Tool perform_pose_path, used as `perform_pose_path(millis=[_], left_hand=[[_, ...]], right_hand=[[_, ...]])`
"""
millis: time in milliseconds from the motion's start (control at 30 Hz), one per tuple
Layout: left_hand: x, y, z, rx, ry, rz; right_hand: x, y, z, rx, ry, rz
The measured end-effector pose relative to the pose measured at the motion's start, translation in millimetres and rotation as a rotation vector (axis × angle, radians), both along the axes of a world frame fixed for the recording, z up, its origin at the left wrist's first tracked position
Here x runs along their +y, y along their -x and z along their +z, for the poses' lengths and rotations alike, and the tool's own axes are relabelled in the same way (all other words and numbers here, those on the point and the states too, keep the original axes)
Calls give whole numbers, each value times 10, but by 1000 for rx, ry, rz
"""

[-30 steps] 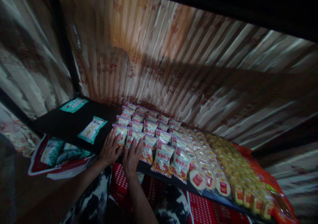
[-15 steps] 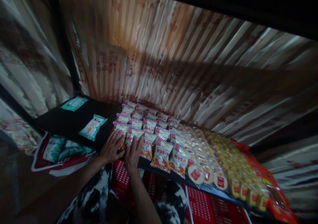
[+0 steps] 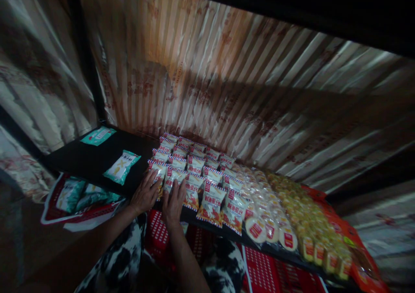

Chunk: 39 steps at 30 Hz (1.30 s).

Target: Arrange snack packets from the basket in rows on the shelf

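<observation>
My left hand [image 3: 145,194] lies flat, fingers spread, on the front edge of a black shelf [image 3: 84,161], touching the leftmost red-and-white snack packet [image 3: 158,168]. Beside it, my right hand [image 3: 173,201] rests with fingers stretched over the adjoining front packets [image 3: 174,175]. Neither hand holds anything. The red-and-white packets [image 3: 194,165] lie in neat overlapping rows running toward the back wall.
A green packet [image 3: 122,166] and a teal one [image 3: 97,135] lie alone on the shelf's left. Rows of round white snacks [image 3: 264,208] and yellow snacks [image 3: 309,223] fill the right. A red basket [image 3: 266,271] sits below; a bag of green packets [image 3: 73,195] is at lower left. Striped cardboard [image 3: 210,76] backs the shelf.
Both hands have stayed on the front packets with only small shifts. The view has drifted slightly.
</observation>
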State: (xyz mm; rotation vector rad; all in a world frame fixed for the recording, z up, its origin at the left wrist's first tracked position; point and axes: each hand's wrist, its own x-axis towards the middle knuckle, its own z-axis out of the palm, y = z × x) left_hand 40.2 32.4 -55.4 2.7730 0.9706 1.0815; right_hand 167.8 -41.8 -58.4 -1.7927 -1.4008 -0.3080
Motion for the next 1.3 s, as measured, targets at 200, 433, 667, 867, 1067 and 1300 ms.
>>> perform_pose_path(millis=[200,433,667,867,1067,1300], left_hand=[[8,-2,-7,-47,10,-27],[25,67,162,-136,28,-32],[208,104,207,-114,49,-37],[234,110,134,-61,54,19],[219,118,173,-22,94,-13],[207,128,184,-31,62,5]], right_hand=[[-10,3,-22,29,-7,-15],[-5,14,109,58,-56,-7],[100,32,162,-27,-32,-12],[108,46,69,-59,10,11],[124,59,17,-36,30,6],[90,48,5,-71,29,-19]])
